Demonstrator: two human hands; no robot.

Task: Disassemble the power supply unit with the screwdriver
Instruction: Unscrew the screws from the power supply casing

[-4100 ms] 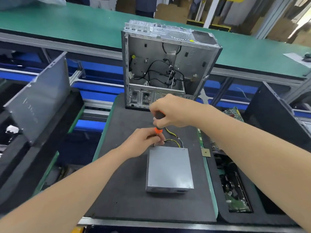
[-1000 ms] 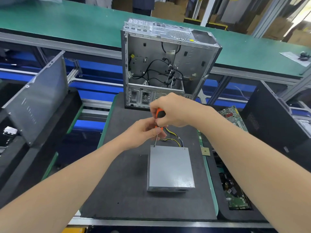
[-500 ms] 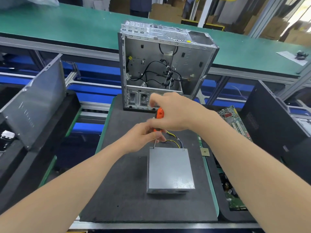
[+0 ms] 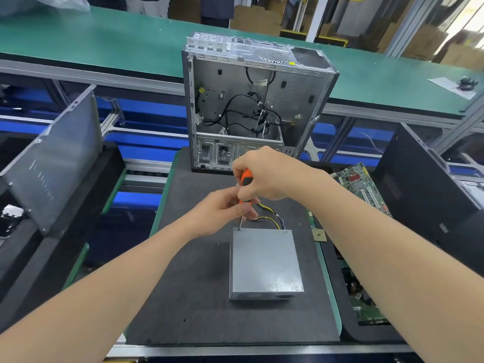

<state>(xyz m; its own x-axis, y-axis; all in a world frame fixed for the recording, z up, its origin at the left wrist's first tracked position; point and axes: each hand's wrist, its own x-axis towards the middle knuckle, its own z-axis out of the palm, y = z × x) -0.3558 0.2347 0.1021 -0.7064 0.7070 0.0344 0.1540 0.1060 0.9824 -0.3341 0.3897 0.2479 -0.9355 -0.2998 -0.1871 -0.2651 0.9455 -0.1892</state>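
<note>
A grey metal power supply unit [image 4: 265,260] lies flat on the dark foam mat [image 4: 199,297], with yellow and black wires [image 4: 272,218] coming out of its far side. My right hand [image 4: 269,174] grips the orange and black handle of a screwdriver [image 4: 245,188] held nearly upright. The tip of the shaft stands on the unit's far left corner. My left hand [image 4: 222,213] pinches the shaft just below the handle.
An open, gutted computer case [image 4: 251,100] stands upright at the far end of the mat. A grey side panel [image 4: 55,163] leans at the left. At the right lie circuit boards [image 4: 361,184] and a black case [image 4: 429,195]. A green conveyor [image 4: 104,43] runs behind.
The screwdriver stays on the same far left corner. My hands shifted slightly on the handle and shaft between frames, and the view moved a little.
</note>
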